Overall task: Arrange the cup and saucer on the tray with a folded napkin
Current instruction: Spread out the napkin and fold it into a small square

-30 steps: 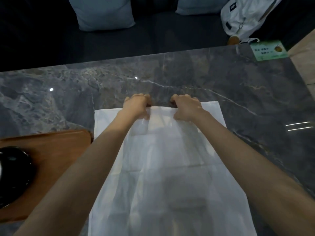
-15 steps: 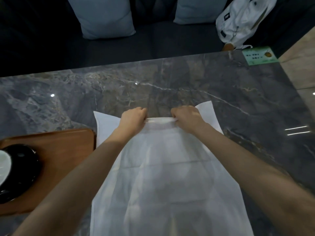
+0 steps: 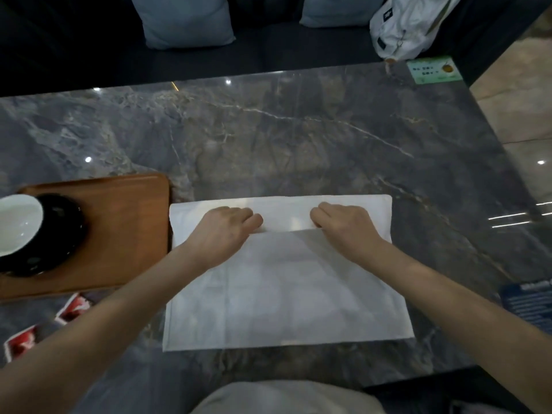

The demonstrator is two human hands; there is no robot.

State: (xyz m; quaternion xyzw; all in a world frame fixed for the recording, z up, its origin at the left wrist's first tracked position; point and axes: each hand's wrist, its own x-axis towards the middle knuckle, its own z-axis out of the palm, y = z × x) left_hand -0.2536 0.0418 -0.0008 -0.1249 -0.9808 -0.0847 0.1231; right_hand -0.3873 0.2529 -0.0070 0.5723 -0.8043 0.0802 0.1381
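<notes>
I'm mid-fold: my left hand (image 3: 227, 227) and right hand (image 3: 343, 225), apart, each pinch the turned-over far edge of the white cloth napkin (image 3: 283, 288) at table centre. The wooden tray (image 3: 125, 228) sits at nine o'clock. Next: draw the edge nearer and crease.

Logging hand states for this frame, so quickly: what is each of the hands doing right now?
Left hand: fingers curled, pinching the folded-over edge of the white napkin.
Right hand: fingers curled, pinching the same edge.
</notes>
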